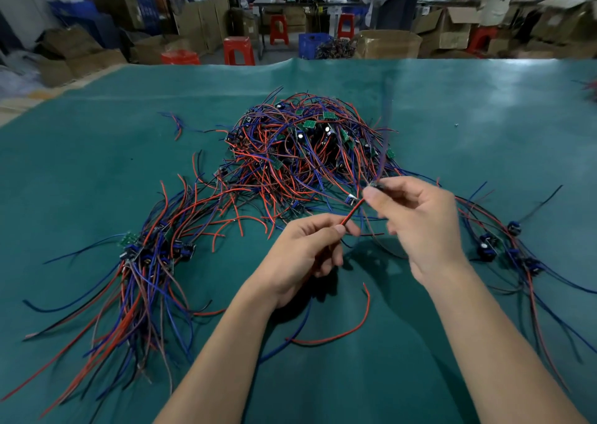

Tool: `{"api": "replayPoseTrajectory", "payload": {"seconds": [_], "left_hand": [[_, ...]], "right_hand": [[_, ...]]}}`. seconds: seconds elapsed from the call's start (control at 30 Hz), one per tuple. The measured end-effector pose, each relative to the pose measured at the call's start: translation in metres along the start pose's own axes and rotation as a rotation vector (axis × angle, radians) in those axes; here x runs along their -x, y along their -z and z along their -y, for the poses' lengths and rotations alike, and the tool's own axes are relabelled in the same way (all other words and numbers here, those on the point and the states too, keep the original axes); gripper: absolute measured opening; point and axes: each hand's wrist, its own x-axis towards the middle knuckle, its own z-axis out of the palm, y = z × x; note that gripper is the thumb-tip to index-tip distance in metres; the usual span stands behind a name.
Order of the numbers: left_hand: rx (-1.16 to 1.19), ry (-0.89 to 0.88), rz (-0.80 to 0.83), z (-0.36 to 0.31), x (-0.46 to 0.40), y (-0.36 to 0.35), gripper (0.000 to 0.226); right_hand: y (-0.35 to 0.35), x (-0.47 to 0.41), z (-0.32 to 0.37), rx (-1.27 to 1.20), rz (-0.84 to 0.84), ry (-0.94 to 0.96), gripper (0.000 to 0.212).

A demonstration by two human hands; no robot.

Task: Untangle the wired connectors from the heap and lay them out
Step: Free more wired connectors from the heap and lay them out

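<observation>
A heap (310, 152) of tangled red, blue and black wired connectors with small green boards lies mid-table on the green mat (452, 107). My left hand (303, 255) pinches a red wire (352, 212) between thumb and forefinger. Its upper end runs to a small connector held by my right hand (420, 220), which pinches that piece at its fingertips just in front of the heap. Blurred wires rise from the right hand. A laid-out bundle (145, 262) lies at the left, and a smaller row (504, 246) at the right.
Loose red and blue wires (336, 336) lie on the mat below my hands. Beyond the table's far edge stand red stools (239, 50), cardboard boxes (387, 44), a blue crate (313, 44) and people at work benches.
</observation>
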Motion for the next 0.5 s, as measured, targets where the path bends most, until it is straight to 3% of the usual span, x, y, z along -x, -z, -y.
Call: {"api": "replayPoseTrajectory", "payload": {"seconds": [0.23, 0.37, 0.5], "left_hand": [[-0.046, 0.026, 0.065, 0.0, 0.002, -0.001, 0.024], [-0.034, 0.039, 0.004, 0.001, 0.001, -0.002, 0.028], [0.014, 0.031, -0.028, 0.001, -0.001, -0.002, 0.026]], "right_hand": [[0.019, -0.011, 0.006, -0.111, -0.316, -0.04, 0.012], [0.039, -0.017, 0.015, -0.278, -0.489, -0.078, 0.013], [0.05, -0.015, 0.029, -0.429, -0.454, -0.132, 0.019]]}}
